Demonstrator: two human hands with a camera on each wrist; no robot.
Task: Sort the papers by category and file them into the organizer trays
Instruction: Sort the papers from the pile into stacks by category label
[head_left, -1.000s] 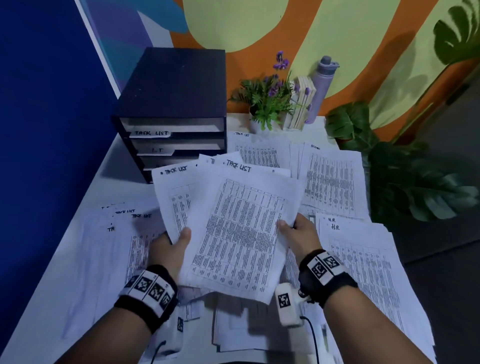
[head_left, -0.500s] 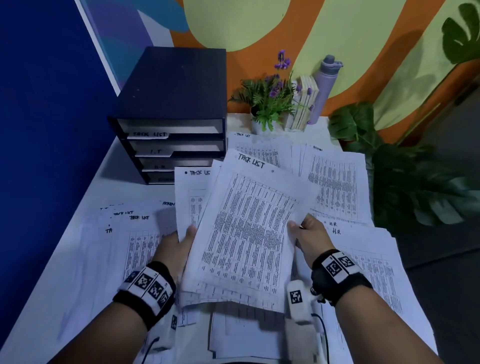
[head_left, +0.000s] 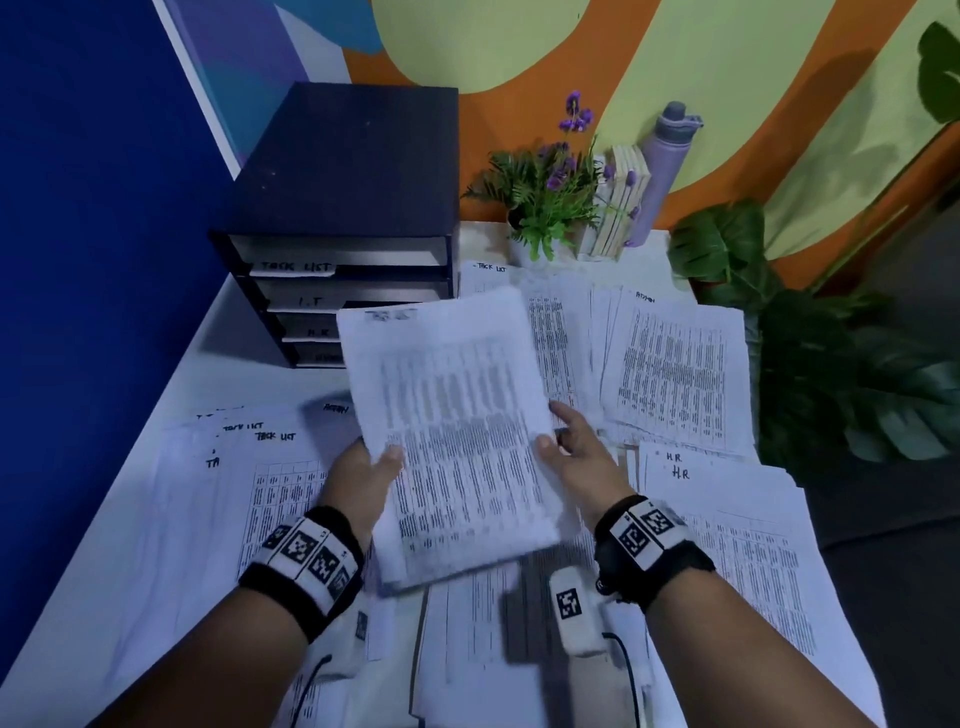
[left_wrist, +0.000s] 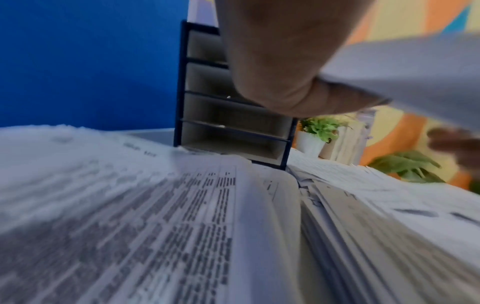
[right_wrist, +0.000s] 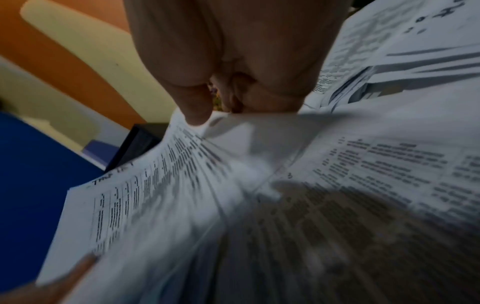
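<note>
A stack of printed sheets headed "Task List" (head_left: 452, 431) hangs above the desk, gathered into one bundle. My left hand (head_left: 366, 475) grips its left edge with the thumb on top. My right hand (head_left: 574, 447) pinches the right edge, thumb over the top sheet (right_wrist: 166, 185). The dark organizer (head_left: 343, 208) stands at the back left with several labelled trays; the top label reads "Task List" (head_left: 293, 267), then "I.T" (head_left: 310, 301). In the left wrist view the trays (left_wrist: 233, 131) face me beyond the loose papers, and the held stack (left_wrist: 405, 76) is blurred.
Loose sheets cover the white desk (head_left: 67, 597): "Task List" pages (head_left: 234, 499) on the left, an "Admin" pile (head_left: 675, 374) and "H.R" pages (head_left: 727, 519) on the right. A potted plant (head_left: 545, 202), books and a purple bottle (head_left: 665, 166) stand at the back. A blue wall (head_left: 93, 208) bounds the left.
The fanned sheets have been squared into one stack between both hands. The stack has moved forward toward the organizer.
</note>
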